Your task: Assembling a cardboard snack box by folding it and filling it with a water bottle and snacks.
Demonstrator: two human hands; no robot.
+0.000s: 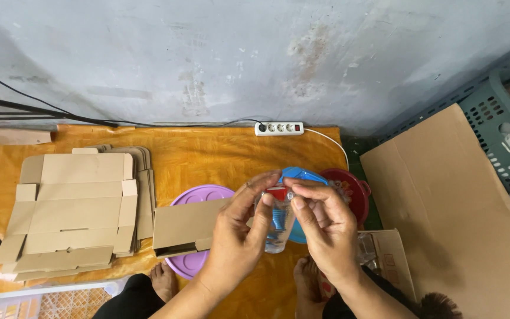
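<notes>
Small clear bottle (278, 227) held upright above orange floor mat (219, 153), in front of blue lid (302, 175). Left hand (237, 236) wrapped around body; right hand (323, 227) fingertips pinched on red cap (277, 193). Risk: smooth bottle slipping mid-twist, contents spilling onto flat cardboard blanks (75, 212) alongside.

A stack of flat brown cardboard box blanks (75, 215) lies at left. A folded brown carton (187, 227) sits beside it. A large cardboard sheet (455, 207) leans at right.
</notes>
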